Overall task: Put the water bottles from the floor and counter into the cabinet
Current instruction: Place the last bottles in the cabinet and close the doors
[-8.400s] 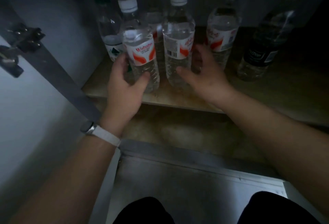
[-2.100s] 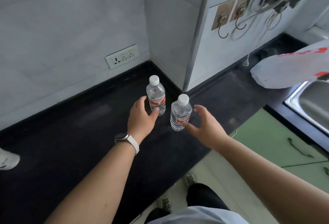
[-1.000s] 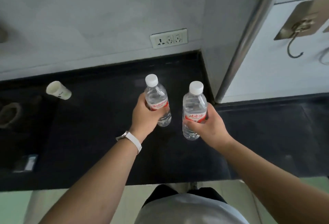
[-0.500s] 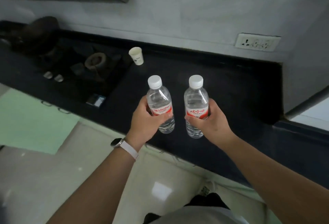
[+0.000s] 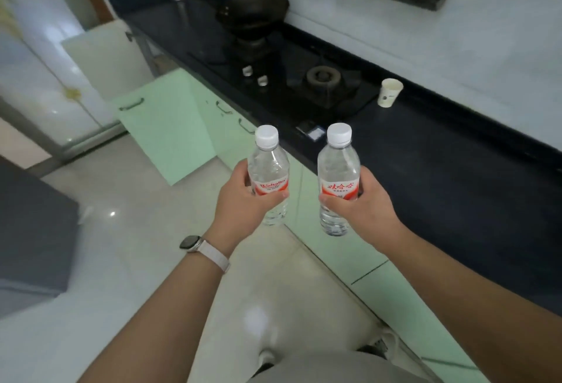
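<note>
My left hand (image 5: 243, 200) grips a clear water bottle (image 5: 268, 163) with a white cap and a red-and-white label. A second, matching water bottle (image 5: 338, 166) is held upright in my right hand (image 5: 362, 203). Both bottles are in the air in front of me, over the floor and the counter's front edge. Ahead on the left, a pale green cabinet door (image 5: 165, 127) stands swung open under the black counter (image 5: 441, 175). The cabinet's inside is hidden from here.
On the counter are a gas hob (image 5: 322, 78) with a dark wok (image 5: 252, 14) and a white paper cup (image 5: 390, 92). Pale green cabinet fronts (image 5: 340, 248) run below. A glossy tiled floor (image 5: 137, 245) lies ahead, with a dark grey block (image 5: 33, 227) at the left.
I lifted both bottles off the counter and turned left with them. The view swung from the counter corner to the hob, the open cabinet door and the floor.
</note>
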